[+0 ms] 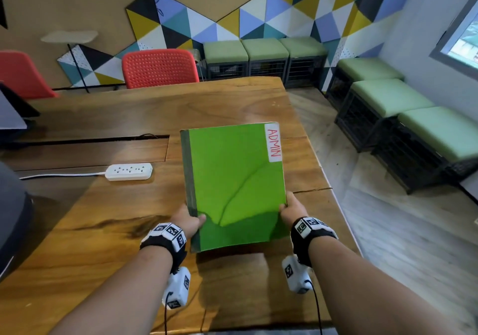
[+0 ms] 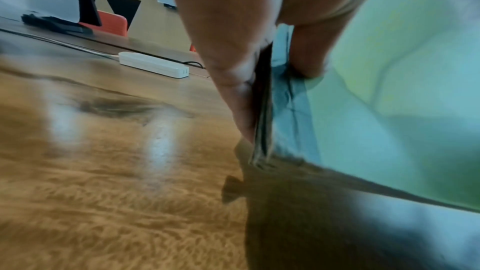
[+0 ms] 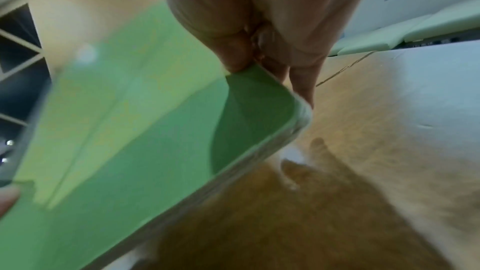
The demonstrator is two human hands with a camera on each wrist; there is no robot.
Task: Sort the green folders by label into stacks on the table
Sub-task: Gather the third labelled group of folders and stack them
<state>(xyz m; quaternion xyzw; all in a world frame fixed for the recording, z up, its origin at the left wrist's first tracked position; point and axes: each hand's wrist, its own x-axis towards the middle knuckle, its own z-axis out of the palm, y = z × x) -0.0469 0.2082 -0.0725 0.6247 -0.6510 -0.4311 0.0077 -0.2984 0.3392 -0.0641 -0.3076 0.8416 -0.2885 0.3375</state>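
Note:
A green folder with a dark spine on its left edge and a white label reading ADMIN at its far right corner is held above the wooden table, its near end lifted. My left hand pinches the near left corner by the spine, thumb on top. My right hand pinches the near right edge, thumb on the cover and fingers underneath. The green folder casts a shadow on the wood below. The cover shows a diagonal crease.
A white power strip with its cord lies on the table to the left. A dark recessed cable slot runs behind it. Red chairs stand at the far side, green stools along the right wall. A monitor base sits far left.

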